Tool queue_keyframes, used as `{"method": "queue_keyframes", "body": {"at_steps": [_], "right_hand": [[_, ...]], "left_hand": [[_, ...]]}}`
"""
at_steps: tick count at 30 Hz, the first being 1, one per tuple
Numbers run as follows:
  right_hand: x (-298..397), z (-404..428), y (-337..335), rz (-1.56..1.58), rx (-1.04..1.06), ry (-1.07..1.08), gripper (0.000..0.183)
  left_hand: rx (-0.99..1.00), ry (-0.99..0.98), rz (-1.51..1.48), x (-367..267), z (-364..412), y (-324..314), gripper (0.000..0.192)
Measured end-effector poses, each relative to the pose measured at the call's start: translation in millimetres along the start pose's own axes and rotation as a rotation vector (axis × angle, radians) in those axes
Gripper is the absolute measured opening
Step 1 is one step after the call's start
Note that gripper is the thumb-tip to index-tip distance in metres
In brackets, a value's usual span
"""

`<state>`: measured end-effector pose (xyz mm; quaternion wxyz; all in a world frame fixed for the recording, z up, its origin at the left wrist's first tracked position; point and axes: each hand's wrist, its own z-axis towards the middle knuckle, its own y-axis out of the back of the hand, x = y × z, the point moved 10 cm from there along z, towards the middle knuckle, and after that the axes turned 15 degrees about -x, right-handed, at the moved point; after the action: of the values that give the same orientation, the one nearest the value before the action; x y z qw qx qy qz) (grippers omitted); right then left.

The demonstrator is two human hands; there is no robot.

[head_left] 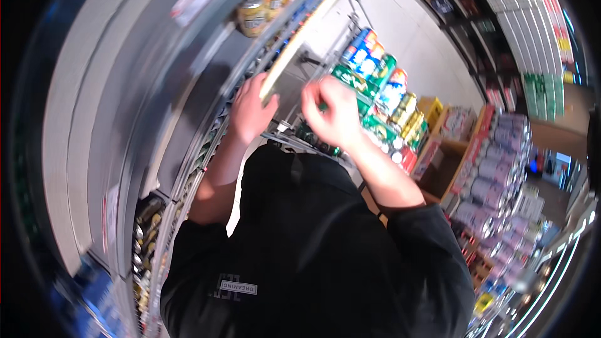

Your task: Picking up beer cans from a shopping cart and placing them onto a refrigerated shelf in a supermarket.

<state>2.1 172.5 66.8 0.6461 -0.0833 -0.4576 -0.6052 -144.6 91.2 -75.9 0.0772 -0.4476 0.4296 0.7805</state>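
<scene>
My left hand (252, 111) is at the front edge of a grey metal shelf (188, 89). The lower end of a long pale yellow strip (300, 40) meets this hand between thumb and fingers; blur hides whether they grip it. My right hand (334, 111) hovers to the right of it with its fingers curled in a loose ring, and I cannot see anything held there. Beyond and below the right hand lie shrink-wrapped packs of green drink cans (354, 80), blue and white cans (361, 51) and gold cans (406, 110), seemingly on a wire cart (350, 30).
Gold cans (253, 15) stand on the shelf at the upper left, with more cans (150, 225) lower down. To the right are an open cardboard box (439, 164) and stacked pale purple cans (488, 188). A pale tiled floor (422, 42) stretches toward dark shelving (462, 19).
</scene>
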Motion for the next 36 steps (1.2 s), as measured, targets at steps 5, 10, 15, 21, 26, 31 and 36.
{"method": "queue_keyframes", "body": {"at_steps": [5, 10, 15, 21, 26, 31, 36], "right_hand": [[-113.8, -247.1, 150.3, -0.259, -0.194, -0.830, 0.006], [-220.1, -503.8, 244.7, -0.127, -0.745, -1.825, 0.034], [-284.4, -554.3, 230.0, 0.496, -1.326, -1.900, 0.082], [-327.4, -530.9, 231.5, 0.556, -1.324, -1.790, 0.051], [-346.0, -545.2, 237.0, 0.553, -1.249, -1.807, 0.034], [-351.5, -537.0, 244.4, 0.443, -1.229, -1.798, 0.024], [-366.8, -532.6, 256.3, 0.232, -1.032, -1.913, 0.018]], "left_hand": [[0.043, 0.133, 0.145, 21.8, -20.2, 1.6, 0.055], [0.198, 0.203, 0.194, 22.2, -5.6, -17.3, 0.043], [0.225, 0.219, 0.096, 44.5, -12.2, -35.7, 0.031], [0.156, 0.275, 0.053, 37.8, -23.7, -38.2, 0.020], [0.081, 0.069, 0.208, 29.9, -14.8, -35.2, 0.023], [0.027, 0.034, 0.248, 8.0, -7.1, -41.0, 0.027], [0.041, 0.051, 0.493, 2.4, 2.4, -49.6, 0.042]]}}
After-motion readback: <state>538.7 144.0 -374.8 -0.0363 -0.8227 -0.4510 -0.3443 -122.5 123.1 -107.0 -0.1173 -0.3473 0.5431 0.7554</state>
